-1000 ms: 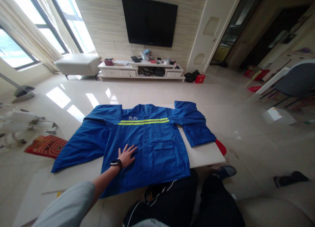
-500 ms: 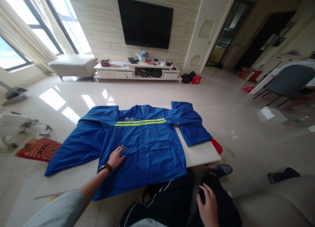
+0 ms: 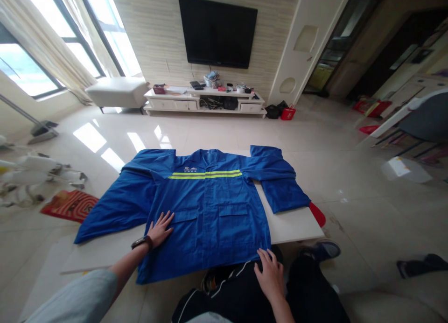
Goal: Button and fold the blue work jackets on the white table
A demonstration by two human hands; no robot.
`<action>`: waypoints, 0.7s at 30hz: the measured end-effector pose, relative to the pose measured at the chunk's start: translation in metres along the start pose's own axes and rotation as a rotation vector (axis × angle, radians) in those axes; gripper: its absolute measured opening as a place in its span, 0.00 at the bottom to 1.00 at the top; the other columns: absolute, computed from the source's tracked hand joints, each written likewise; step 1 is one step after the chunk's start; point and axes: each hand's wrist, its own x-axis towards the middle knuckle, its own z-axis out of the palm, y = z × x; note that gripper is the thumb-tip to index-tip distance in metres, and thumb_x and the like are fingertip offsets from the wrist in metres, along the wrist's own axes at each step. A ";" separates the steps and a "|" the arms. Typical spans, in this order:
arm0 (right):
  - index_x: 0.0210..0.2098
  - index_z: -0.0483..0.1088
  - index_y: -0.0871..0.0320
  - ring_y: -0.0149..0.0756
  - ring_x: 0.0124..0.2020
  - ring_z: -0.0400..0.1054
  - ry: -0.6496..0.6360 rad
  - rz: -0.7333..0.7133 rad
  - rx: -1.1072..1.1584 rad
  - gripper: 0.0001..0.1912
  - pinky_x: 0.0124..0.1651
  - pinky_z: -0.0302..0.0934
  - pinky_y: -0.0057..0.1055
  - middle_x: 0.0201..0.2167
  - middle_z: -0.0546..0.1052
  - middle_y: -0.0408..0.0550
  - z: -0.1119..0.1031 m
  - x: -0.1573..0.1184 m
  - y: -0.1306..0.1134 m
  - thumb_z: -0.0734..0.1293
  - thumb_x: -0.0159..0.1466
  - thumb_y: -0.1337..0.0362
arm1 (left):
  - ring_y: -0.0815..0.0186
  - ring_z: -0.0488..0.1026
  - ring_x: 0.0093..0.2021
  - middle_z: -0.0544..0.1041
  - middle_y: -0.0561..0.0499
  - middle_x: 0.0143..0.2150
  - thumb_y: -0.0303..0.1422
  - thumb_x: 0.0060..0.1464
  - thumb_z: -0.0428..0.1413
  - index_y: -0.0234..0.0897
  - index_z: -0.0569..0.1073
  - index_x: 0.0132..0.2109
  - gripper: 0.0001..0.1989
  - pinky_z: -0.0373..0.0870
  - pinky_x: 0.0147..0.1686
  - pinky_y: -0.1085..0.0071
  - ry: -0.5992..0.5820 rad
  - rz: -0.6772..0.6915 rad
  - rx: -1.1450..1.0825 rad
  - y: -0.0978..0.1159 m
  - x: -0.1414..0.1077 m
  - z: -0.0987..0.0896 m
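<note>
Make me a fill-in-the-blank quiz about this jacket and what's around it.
The main colour of the jacket is ____.
The left hand wears a ____ at its wrist.
The hand nearest the jacket's bottom edge is the ____ one.
The television hangs on the ____.
Missing words: blue; watch; right; wall.

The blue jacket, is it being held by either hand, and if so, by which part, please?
The left hand lies spread on the jacket, not gripping it; the right hand is at its hem; any pinch there cannot be told.
</note>
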 end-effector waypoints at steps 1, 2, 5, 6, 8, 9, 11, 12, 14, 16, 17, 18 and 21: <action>0.66 0.68 0.47 0.54 0.74 0.50 0.029 0.004 0.002 0.28 0.65 0.57 0.56 0.69 0.67 0.46 0.002 0.001 0.003 0.57 0.68 0.59 | 0.48 0.32 0.79 0.39 0.50 0.80 0.42 0.67 0.43 0.46 0.46 0.78 0.36 0.40 0.70 0.31 -0.005 -0.002 0.005 0.001 0.000 0.000; 0.65 0.69 0.46 0.57 0.74 0.50 0.056 0.012 0.009 0.27 0.65 0.57 0.58 0.69 0.68 0.46 0.005 0.002 0.006 0.58 0.68 0.59 | 0.47 0.32 0.79 0.39 0.51 0.80 0.43 0.67 0.43 0.47 0.46 0.78 0.36 0.40 0.70 0.29 -0.012 -0.006 0.009 0.003 0.000 0.000; 0.62 0.73 0.48 0.62 0.72 0.51 0.123 0.012 0.079 0.25 0.63 0.60 0.60 0.66 0.71 0.47 0.010 0.006 0.013 0.59 0.67 0.59 | 0.46 0.32 0.79 0.38 0.53 0.80 0.44 0.66 0.43 0.53 0.46 0.78 0.35 0.39 0.68 0.26 -0.023 -0.016 0.022 0.006 0.000 -0.004; 0.60 0.74 0.49 0.61 0.71 0.54 0.144 -0.004 0.120 0.24 0.63 0.61 0.59 0.64 0.73 0.48 0.011 0.008 0.015 0.59 0.67 0.60 | 0.45 0.32 0.79 0.39 0.53 0.80 0.43 0.66 0.44 0.54 0.47 0.77 0.35 0.40 0.67 0.25 -0.026 -0.014 0.022 0.006 0.000 -0.006; 0.55 0.77 0.52 0.56 0.65 0.63 0.185 -0.060 0.214 0.22 0.64 0.63 0.53 0.59 0.77 0.51 0.010 0.010 0.020 0.58 0.68 0.62 | 0.44 0.34 0.79 0.40 0.52 0.80 0.41 0.64 0.47 0.54 0.49 0.77 0.36 0.42 0.66 0.23 -0.031 -0.008 0.016 0.006 -0.001 -0.009; 0.54 0.78 0.53 0.53 0.62 0.66 0.202 -0.089 0.261 0.21 0.65 0.63 0.50 0.56 0.78 0.52 0.008 0.011 0.022 0.58 0.68 0.63 | 0.44 0.35 0.79 0.41 0.52 0.80 0.40 0.63 0.48 0.54 0.50 0.77 0.37 0.44 0.65 0.23 -0.029 -0.008 0.010 0.007 -0.001 -0.011; 0.52 0.79 0.54 0.50 0.59 0.68 0.223 -0.125 0.337 0.21 0.65 0.64 0.46 0.53 0.80 0.52 0.004 0.010 0.025 0.58 0.67 0.66 | 0.43 0.39 0.79 0.46 0.50 0.80 0.36 0.61 0.49 0.53 0.55 0.76 0.36 0.49 0.64 0.24 -0.012 -0.041 -0.002 0.010 0.001 -0.016; 0.51 0.79 0.55 0.49 0.58 0.69 0.228 -0.133 0.367 0.21 0.65 0.64 0.45 0.53 0.80 0.52 0.002 0.010 0.026 0.58 0.67 0.67 | 0.43 0.43 0.78 0.51 0.49 0.79 0.35 0.61 0.49 0.53 0.60 0.74 0.34 0.53 0.64 0.25 0.008 -0.070 -0.004 0.013 0.003 -0.019; 0.51 0.79 0.55 0.48 0.58 0.69 0.230 -0.126 0.411 0.21 0.65 0.65 0.44 0.52 0.80 0.52 -0.003 0.008 0.027 0.59 0.66 0.67 | 0.43 0.52 0.76 0.61 0.46 0.75 0.35 0.61 0.49 0.50 0.71 0.67 0.28 0.57 0.63 0.29 0.074 -0.122 -0.002 0.023 0.013 -0.026; 0.50 0.79 0.55 0.47 0.58 0.70 0.213 -0.107 0.446 0.21 0.65 0.65 0.43 0.52 0.80 0.52 -0.007 0.008 0.027 0.59 0.64 0.68 | 0.46 0.59 0.73 0.67 0.45 0.72 0.35 0.63 0.48 0.48 0.75 0.62 0.23 0.59 0.65 0.35 0.162 -0.113 -0.006 0.039 0.028 -0.035; 0.49 0.80 0.55 0.47 0.58 0.70 0.195 -0.095 0.463 0.20 0.65 0.65 0.44 0.52 0.80 0.53 -0.010 0.009 0.026 0.60 0.64 0.68 | 0.48 0.61 0.72 0.68 0.44 0.71 0.35 0.63 0.48 0.46 0.75 0.61 0.23 0.59 0.66 0.38 0.206 -0.084 -0.015 0.050 0.038 -0.039; 0.48 0.80 0.55 0.47 0.57 0.71 0.178 -0.079 0.480 0.20 0.64 0.66 0.44 0.51 0.80 0.53 -0.012 0.010 0.027 0.60 0.63 0.68 | 0.50 0.62 0.71 0.68 0.44 0.71 0.35 0.63 0.48 0.45 0.74 0.62 0.23 0.60 0.66 0.42 0.245 -0.050 -0.029 0.061 0.049 -0.042; 0.46 0.81 0.55 0.49 0.55 0.72 0.173 0.004 0.535 0.19 0.64 0.66 0.46 0.48 0.80 0.56 -0.021 0.018 0.031 0.62 0.61 0.66 | 0.53 0.59 0.73 0.64 0.43 0.73 0.34 0.64 0.48 0.41 0.69 0.67 0.26 0.59 0.68 0.50 0.306 0.063 -0.060 0.094 0.082 -0.044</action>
